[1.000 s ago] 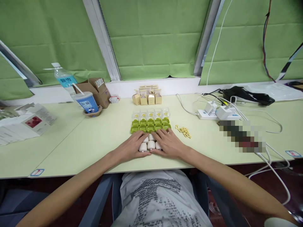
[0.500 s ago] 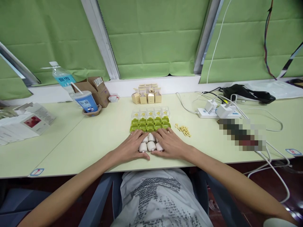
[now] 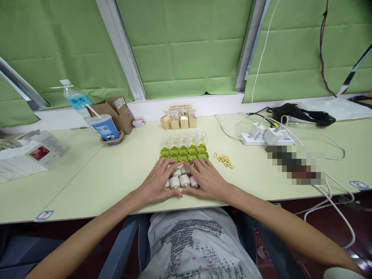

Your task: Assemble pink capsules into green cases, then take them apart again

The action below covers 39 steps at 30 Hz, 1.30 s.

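Several small white rounded pieces (image 3: 184,181) lie in rows near the table's front edge. My left hand (image 3: 158,179) rests over their left side with its fingers apart, and my right hand (image 3: 206,179) covers part of their right side, fingers spread too. The two thumbs nearly meet in front of the pieces. Just beyond my fingertips sit green open cases (image 3: 183,150) in two rows, with a row of clear lids (image 3: 183,139) behind them. A small pile of yellow pieces (image 3: 223,160) lies to the right.
Small tan boxes (image 3: 184,122) stand by the back wall. At the left are a blue cup (image 3: 106,128), a cardboard box (image 3: 123,118), a bottle (image 3: 77,99) and white boxes (image 3: 36,155). A power strip (image 3: 247,138) with white cables lies at the right.
My left hand has shifted slightly left and the right one has stayed nearly in place. More of the white pieces show between them.
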Each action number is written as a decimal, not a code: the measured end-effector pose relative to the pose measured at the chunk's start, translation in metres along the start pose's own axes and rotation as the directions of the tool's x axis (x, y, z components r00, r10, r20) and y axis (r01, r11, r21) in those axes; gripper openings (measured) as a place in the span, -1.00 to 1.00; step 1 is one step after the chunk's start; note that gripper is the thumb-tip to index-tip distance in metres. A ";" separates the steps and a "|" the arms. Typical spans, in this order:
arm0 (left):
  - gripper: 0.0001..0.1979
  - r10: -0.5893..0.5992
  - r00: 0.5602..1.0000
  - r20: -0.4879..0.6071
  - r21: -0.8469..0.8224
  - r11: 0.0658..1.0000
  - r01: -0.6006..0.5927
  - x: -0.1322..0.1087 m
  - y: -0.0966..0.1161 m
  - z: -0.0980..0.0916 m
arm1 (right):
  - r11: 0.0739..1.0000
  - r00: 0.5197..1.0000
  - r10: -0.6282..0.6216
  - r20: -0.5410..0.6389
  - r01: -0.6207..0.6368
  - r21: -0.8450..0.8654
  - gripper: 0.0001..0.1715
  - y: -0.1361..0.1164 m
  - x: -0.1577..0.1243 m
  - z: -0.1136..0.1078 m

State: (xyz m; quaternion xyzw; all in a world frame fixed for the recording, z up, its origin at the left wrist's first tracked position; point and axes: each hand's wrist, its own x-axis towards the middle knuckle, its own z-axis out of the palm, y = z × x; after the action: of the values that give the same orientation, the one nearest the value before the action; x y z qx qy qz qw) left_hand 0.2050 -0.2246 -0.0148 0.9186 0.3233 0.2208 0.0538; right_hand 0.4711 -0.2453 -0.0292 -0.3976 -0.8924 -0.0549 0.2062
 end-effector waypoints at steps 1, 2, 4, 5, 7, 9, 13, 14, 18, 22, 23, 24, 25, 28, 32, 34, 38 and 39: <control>-0.22 0.004 1.000 -0.026 0.042 0.999 -0.003 -0.005 0.002 -0.003 | 1.000 0.999 -0.023 -0.026 0.023 0.000 -0.04 0.000 -0.002 -0.002; -0.35 0.000 0.999 -0.046 0.078 0.997 0.004 -0.010 0.004 -0.006 | 0.999 0.997 -0.049 -0.052 0.049 -0.007 -0.19 0.000 -0.003 -0.004; -0.55 -0.023 0.997 -0.067 0.122 0.992 0.031 -0.022 0.007 -0.009 | 0.995 0.990 -0.098 -0.100 0.095 -0.033 -0.48 0.000 -0.007 -0.007; -0.61 -0.032 0.997 -0.075 0.126 0.991 0.041 -0.027 0.008 -0.008 | 0.992 0.986 -0.118 -0.118 0.113 -0.049 -0.56 -0.001 -0.009 -0.008; -0.68 -0.031 0.994 -0.101 0.103 0.994 0.041 -0.035 0.007 -0.005 | 0.988 0.980 -0.143 -0.136 0.135 -0.068 -0.62 -0.001 -0.011 -0.006; -0.72 -0.014 0.990 -0.139 0.061 0.998 0.022 -0.038 0.007 -0.001 | 0.987 0.979 -0.152 -0.136 0.144 -0.065 -0.62 -0.002 -0.011 -0.003; -0.74 -0.016 0.983 -0.185 0.015 1.000 0.019 -0.036 0.007 0.004 | 0.990 0.984 -0.140 -0.115 0.137 -0.027 -0.65 -0.004 -0.006 0.003; -0.74 -0.017 0.982 -0.187 0.006 1.000 0.019 -0.035 0.008 0.004 | 0.990 0.984 -0.140 -0.111 0.139 -0.016 -0.66 -0.004 -0.005 0.003; -0.72 -0.003 0.980 -0.198 -0.022 1.000 -0.001 -0.034 0.010 0.004 | 0.987 0.979 -0.159 -0.130 0.162 0.017 -0.64 -0.003 -0.006 0.001; -0.70 0.021 0.971 -0.238 -0.006 1.000 -0.024 -0.033 0.011 0.010 | 0.988 0.979 -0.143 -0.143 0.149 0.031 -0.62 -0.002 -0.010 0.002; -0.69 0.026 0.969 -0.248 0.004 1.000 -0.026 -0.033 0.011 0.012 | 0.990 0.981 -0.133 -0.140 0.139 0.033 -0.62 -0.002 -0.011 0.002; -0.68 0.026 0.967 -0.253 0.016 1.000 -0.023 -0.033 0.011 0.013 | 0.991 0.983 -0.123 -0.137 0.128 0.034 -0.62 -0.002 -0.011 0.003; -0.67 0.023 0.967 -0.253 0.029 0.999 -0.017 -0.033 0.011 0.014 | 0.992 0.984 -0.114 -0.135 0.119 0.034 -0.62 -0.003 -0.011 0.003; -0.59 0.007 0.973 -0.232 0.073 0.997 0.010 -0.035 0.010 0.011 | 0.994 0.985 -0.101 -0.143 0.105 0.020 -0.60 -0.006 -0.010 -0.001; -0.50 -0.035 0.979 -0.202 0.066 0.997 0.049 -0.037 0.003 -0.004 | 0.995 0.989 -0.096 -0.113 0.098 0.010 -0.57 -0.010 -0.002 -0.013; -0.43 -0.099 0.982 -0.159 -0.014 0.995 0.098 -0.035 -0.004 -0.012 | 0.994 0.992 -0.104 -0.071 0.105 0.003 -0.55 -0.012 0.006 -0.017; -0.18 -0.237 0.971 0.026 -0.234 0.943 0.236 -0.031 -0.018 -0.018 | 0.994 0.994 -0.108 0.025 0.109 -0.022 -0.23 -0.018 0.023 -0.017; -0.14 -0.271 0.961 0.063 -0.279 0.919 0.277 -0.030 -0.020 -0.017 | 0.994 0.993 -0.103 0.054 0.104 -0.024 -0.17 -0.019 0.026 -0.015</control>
State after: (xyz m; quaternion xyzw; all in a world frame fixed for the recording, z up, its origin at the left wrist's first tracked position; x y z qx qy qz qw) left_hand 0.1651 -0.2284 -0.0155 0.8495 0.4127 0.2446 0.2197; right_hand 0.4461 -0.2443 -0.0038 -0.3549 -0.9161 -0.0668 0.1742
